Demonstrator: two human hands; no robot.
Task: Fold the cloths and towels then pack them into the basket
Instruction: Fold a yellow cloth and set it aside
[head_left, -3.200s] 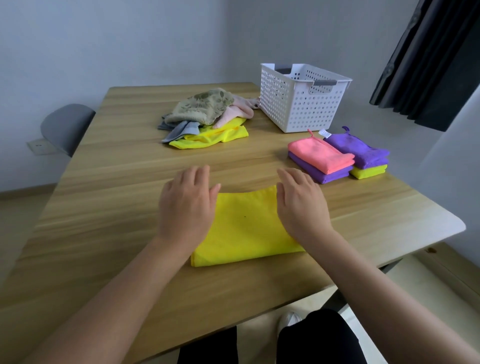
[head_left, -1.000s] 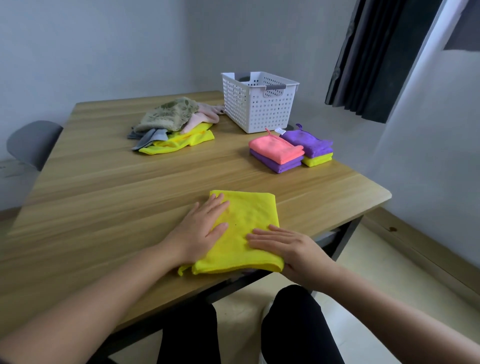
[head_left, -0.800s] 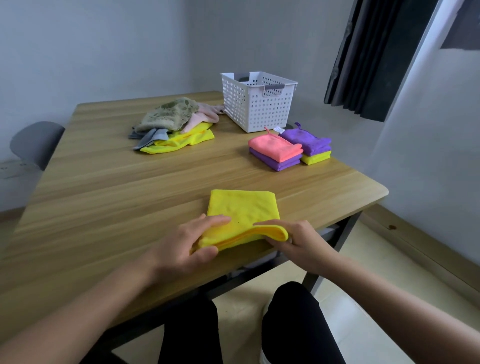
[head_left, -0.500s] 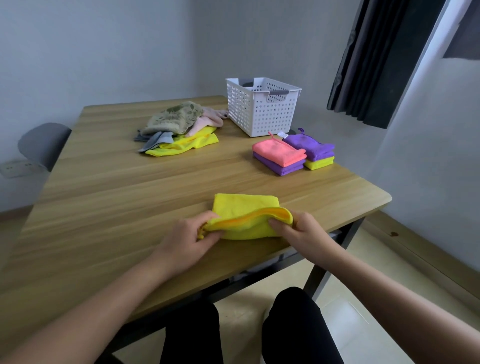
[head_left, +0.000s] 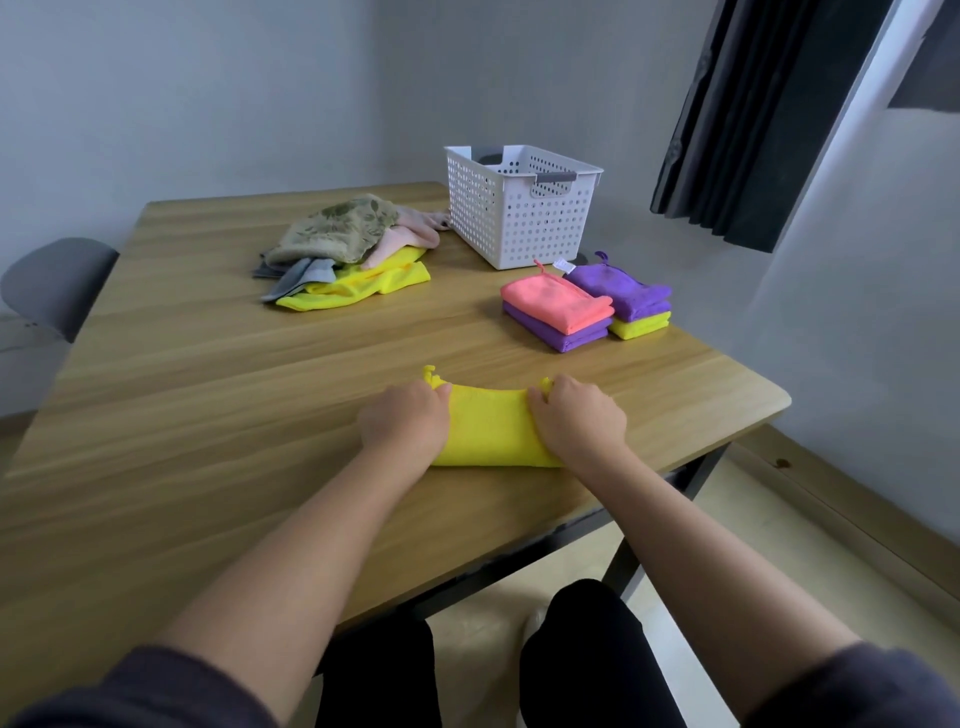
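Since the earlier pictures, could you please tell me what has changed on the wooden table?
The left hand and right hand took hold of the near edge of the yellow microfibre cloth and folded it away from the person; they now pinch its far corners. The white perforated plastic basket, folded cloth stacks and unfolded cloth pile stayed put.

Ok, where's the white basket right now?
In the head view the white basket stands at the far right of the table, just behind the folded stacks and right of the unfolded pile.
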